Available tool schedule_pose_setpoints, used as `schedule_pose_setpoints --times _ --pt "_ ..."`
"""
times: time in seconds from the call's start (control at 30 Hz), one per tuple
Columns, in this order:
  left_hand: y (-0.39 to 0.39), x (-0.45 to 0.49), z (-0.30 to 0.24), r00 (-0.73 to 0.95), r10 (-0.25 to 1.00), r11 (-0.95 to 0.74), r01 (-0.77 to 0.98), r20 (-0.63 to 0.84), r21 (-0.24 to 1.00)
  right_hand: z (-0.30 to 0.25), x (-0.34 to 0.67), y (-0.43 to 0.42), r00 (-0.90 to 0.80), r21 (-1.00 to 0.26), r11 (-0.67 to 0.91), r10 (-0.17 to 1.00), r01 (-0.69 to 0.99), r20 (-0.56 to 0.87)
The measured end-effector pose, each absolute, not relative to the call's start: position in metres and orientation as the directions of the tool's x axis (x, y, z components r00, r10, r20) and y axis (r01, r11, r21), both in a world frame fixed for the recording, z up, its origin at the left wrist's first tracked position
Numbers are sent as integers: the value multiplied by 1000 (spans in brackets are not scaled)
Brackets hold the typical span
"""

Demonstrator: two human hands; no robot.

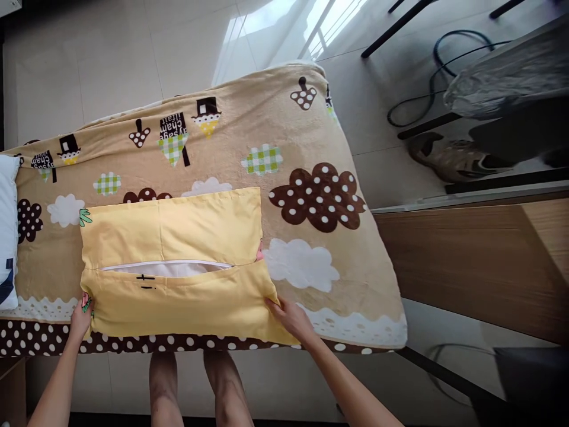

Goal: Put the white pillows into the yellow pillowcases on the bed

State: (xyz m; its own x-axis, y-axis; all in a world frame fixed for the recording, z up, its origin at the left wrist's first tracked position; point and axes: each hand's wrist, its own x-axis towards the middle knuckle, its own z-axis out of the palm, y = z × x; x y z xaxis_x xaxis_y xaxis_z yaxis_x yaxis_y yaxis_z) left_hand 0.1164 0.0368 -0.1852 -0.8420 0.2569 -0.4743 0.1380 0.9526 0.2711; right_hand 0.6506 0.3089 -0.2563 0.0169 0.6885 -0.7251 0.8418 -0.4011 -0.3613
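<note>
A yellow pillowcase point(186, 308) lies spread out near the front edge of the bed. Its long zipped opening point(171, 267) gapes across the middle, and white fabric shows inside. Small black marks sit just below the opening, and bits of green and pink print show at the edges. My left hand point(80, 318) grips the pillowcase's left edge near the lower corner. On the opposite side, my right hand point(291, 317) pinches the right edge, with the lower corner hanging loose beneath it. Parts of the fingers on both hands are hidden by the cloth.
The patterned tan blanket point(302, 136) covers the bed. A white pillow point(8, 237) is at the far left. Wooden furniture point(462, 261) stands right of the bed. Beyond it are a shoe point(453, 157), a dark cable point(433, 89) and metal legs on the tiled floor point(120, 53).
</note>
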Motion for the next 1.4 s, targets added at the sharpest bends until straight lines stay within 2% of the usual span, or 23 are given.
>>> schedule_pose_setpoints --times 0.07,0.1,0.17,0.23,0.27,0.3,0.33,0.4,0.47,0.53,0.63,0.77,0.8,0.87,0.97,1.07,1.17,1.23,1.3,1.4 --pt "52 122 -174 -903 259 957 193 -343 214 -239 644 314 49 -364 -297 829 883 -558" --pt "64 129 -168 -912 313 941 261 -264 216 -229 635 315 -2 -394 -193 896 899 -443" --pt "93 153 -155 -819 560 814 515 -127 268 -207 606 316 -262 -484 118 934 867 -242" --pt "131 188 -144 -487 871 475 804 -62 357 -190 568 317 -574 -568 396 801 721 -170" --pt "152 206 -140 -281 956 293 870 -88 396 -185 549 319 -678 -589 479 716 651 -167" --pt "172 224 -137 -87 990 129 892 -114 434 -182 531 323 -750 -599 534 637 596 -178" --pt "190 240 -136 38 990 28 885 -133 465 -181 515 327 -793 -595 571 575 565 -201" --pt "218 261 -138 177 963 -51 857 -201 512 -182 495 338 -832 -562 623 487 545 -266" --pt "233 269 -145 206 941 -35 847 -267 530 -185 490 350 -848 -526 665 424 530 -318" --pt "237 268 -152 194 932 -8 855 -306 518 -185 496 358 -851 -500 688 421 526 -314" --pt "232 263 -160 168 937 -6 884 -307 467 -181 509 357 -861 -503 703 459 503 -220" --pt "224 270 -171 139 955 -26 918 -261 395 -186 515 337 -937 -569 756 341 322 -77" --pt "221 272 -174 133 962 -34 924 -239 380 -190 515 332 -927 -554 754 364 352 -93" --pt "214 272 -182 121 973 -46 934 -195 355 -201 515 327 -849 -479 708 491 519 -195" --pt "193 253 -189 35 983 23 952 -183 307 -215 517 329 -688 -360 588 646 725 -330" --pt "165 216 -184 -108 971 156 962 -213 225 -212 519 336 -672 -370 561 634 741 -384" --pt "147 193 -169 -189 954 229 960 -231 159 -190 510 335 -715 -450 560 598 696 -362" --pt "150 200 -160 -179 960 219 959 -213 181 -174 495 325 -777 -548 574 574 608 -260" --pt "164 223 -158 -72 977 128 951 -202 282 -167 472 310 -829 -624 596 537 505 -158" --pt "190 258 -172 105 965 5 910 -240 415 -180 444 295 -807 -610 572 555 548 -203"
